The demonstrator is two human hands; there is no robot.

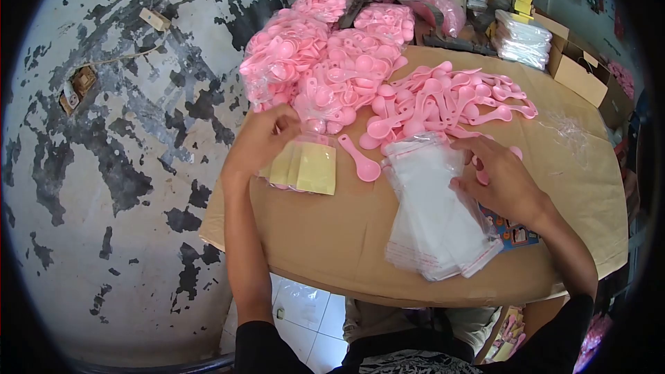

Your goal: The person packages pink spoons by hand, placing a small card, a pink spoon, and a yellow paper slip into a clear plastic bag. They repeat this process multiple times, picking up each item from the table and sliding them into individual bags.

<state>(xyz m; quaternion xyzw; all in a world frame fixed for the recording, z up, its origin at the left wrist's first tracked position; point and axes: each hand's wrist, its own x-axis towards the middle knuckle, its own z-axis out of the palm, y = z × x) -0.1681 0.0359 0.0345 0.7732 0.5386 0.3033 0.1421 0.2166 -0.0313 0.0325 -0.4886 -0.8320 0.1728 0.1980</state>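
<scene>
My left hand (262, 140) is at the table's left side, fingers curled beside the upper end of some clear packets with yellow cards (315, 170). Whether it pinches their plastic is hard to make out. On the right, my right hand (502, 179) rests at the upper right edge of a fanned stack of clear plastic bags (440, 215). Its thumb and forefinger are apart, touching the bags. A single pink measuring spoon (361, 161) lies between the packets and the stack. Behind it spreads a loose heap of pink spoons (443, 100), some partly behind my right hand.
Large clear bags full of pink spoons (291, 48) stand at the back left. A cardboard box (578, 69) and a bundle of plastic bags (523, 38) sit at the back right. Brown cardboard (325, 235) covers the table. A peeling wall (125, 187) borders the left.
</scene>
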